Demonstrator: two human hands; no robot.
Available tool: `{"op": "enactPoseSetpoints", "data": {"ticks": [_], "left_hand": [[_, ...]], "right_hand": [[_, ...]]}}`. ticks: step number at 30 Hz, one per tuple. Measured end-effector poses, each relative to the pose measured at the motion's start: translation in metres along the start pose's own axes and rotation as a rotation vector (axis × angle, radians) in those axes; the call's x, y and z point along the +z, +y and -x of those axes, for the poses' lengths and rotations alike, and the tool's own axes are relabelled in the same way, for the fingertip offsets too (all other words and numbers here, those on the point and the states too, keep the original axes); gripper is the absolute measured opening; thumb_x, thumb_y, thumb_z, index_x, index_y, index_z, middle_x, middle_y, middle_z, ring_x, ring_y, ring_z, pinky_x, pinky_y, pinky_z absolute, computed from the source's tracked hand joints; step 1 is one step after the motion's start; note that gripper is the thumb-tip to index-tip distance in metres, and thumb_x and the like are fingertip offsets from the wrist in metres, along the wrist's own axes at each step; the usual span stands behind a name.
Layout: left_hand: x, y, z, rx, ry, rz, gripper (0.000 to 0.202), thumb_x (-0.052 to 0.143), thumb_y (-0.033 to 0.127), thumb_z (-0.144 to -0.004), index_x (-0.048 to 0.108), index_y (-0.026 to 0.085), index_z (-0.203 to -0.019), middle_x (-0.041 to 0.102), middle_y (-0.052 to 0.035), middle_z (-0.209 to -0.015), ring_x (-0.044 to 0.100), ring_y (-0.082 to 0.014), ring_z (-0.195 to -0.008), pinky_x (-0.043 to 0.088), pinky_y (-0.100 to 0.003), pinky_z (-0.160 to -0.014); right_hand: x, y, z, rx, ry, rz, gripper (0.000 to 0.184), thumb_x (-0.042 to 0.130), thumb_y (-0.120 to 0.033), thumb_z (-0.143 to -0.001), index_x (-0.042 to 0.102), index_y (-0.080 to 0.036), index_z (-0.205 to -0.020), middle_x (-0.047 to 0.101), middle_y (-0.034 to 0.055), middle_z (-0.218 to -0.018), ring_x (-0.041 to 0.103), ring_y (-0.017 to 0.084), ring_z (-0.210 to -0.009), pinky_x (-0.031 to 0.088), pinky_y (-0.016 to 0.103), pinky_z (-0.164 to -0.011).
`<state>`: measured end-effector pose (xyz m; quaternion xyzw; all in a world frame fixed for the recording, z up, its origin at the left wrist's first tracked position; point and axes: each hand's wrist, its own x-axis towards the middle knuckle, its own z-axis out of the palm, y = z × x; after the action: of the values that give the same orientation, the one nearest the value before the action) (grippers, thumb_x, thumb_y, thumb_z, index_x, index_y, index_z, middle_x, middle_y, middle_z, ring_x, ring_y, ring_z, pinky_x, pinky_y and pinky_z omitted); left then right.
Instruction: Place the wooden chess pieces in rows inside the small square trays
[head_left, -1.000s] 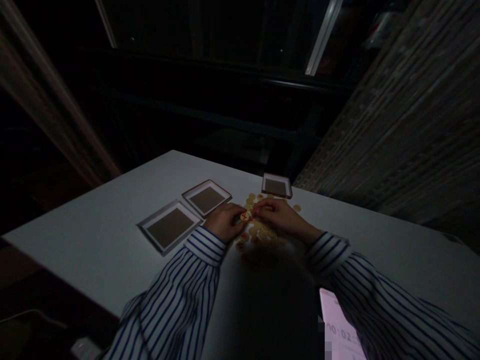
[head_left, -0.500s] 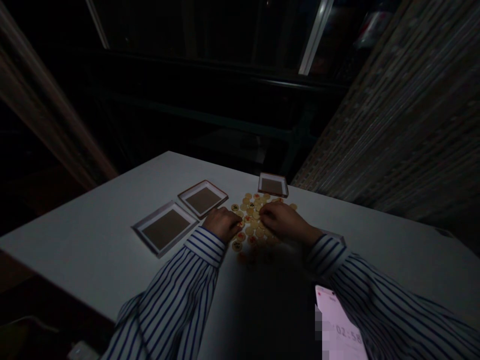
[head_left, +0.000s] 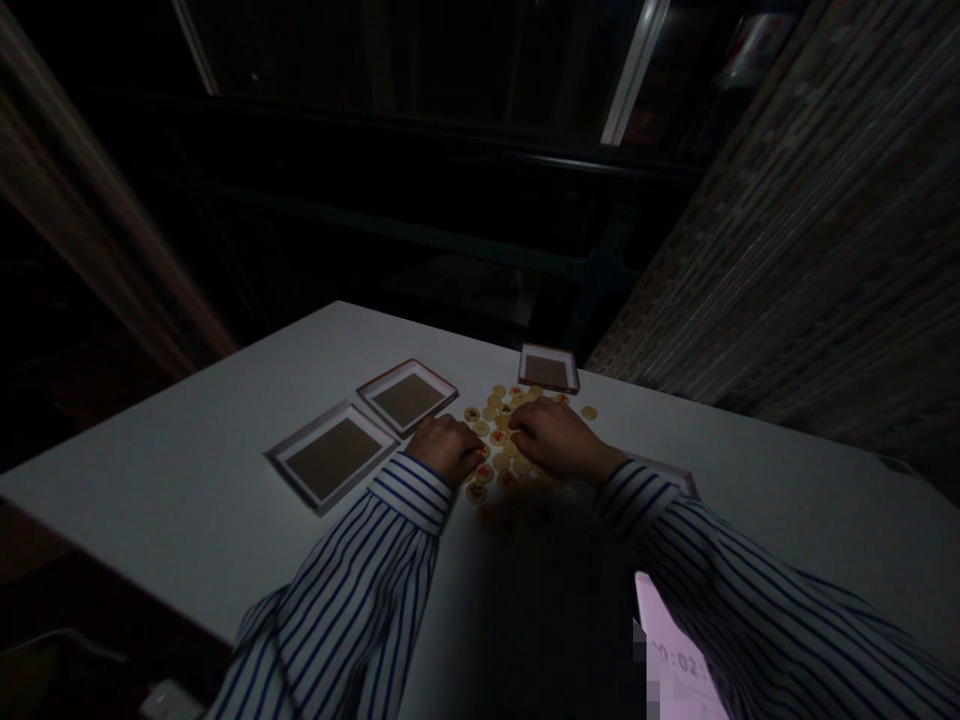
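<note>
Several round pale discs (head_left: 499, 410) with red or dark marks lie scattered on a white table (head_left: 187, 480). My left hand (head_left: 448, 447) rests at the left edge of the pile, fingers curled down onto the discs. My right hand (head_left: 555, 438) lies over the middle of the pile, fingers bent and fingertips pinched at a disc near the left hand. What either hand holds is too dark to make out. Both arms wear blue-striped white sleeves.
Two flat square trays with brown insides lie left of the pile, the near tray (head_left: 332, 463) and the far tray (head_left: 407, 396). A smaller tray (head_left: 548, 369) sits behind the discs. A lit phone screen (head_left: 675, 655) glows at the bottom right. A brick wall (head_left: 810, 250) rises on the right.
Both hands have dropped from a raised pinch on one red-marked disc down onto the pile. The right hand has shifted slightly left.
</note>
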<state>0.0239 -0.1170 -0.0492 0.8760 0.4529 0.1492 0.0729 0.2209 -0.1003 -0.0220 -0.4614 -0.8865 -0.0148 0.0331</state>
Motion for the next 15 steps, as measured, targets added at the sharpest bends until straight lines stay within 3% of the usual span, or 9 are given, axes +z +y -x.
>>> {"op": "enactPoseSetpoints", "data": {"ticks": [10,15], "left_hand": [[0.0,0.001,0.002,0.021,0.03,-0.024,0.026,0.047,0.033,-0.081,0.068,0.02,-0.089,0.069,-0.0064,-0.091,0.059,-0.0227,-0.086,0.042,-0.039,-0.077],[-0.002,0.001,0.001,-0.008,0.128,-0.02,0.029,0.051,0.034,-0.08,0.064,0.02,-0.101,0.068,-0.007,-0.096,0.059,-0.0253,-0.092,0.043,-0.042,-0.081]], "right_hand": [[0.002,0.001,0.001,-0.04,0.031,-0.015,0.018,0.048,-0.023,-0.081,0.063,-0.018,-0.088,0.065,0.0079,-0.093,0.053,0.022,-0.093,0.035,0.034,-0.08],[0.009,0.009,-0.002,0.085,0.11,-0.434,0.02,0.055,-0.029,-0.077,0.064,-0.017,-0.091,0.065,0.006,-0.088,0.057,0.018,-0.083,0.041,0.031,-0.074]]}}
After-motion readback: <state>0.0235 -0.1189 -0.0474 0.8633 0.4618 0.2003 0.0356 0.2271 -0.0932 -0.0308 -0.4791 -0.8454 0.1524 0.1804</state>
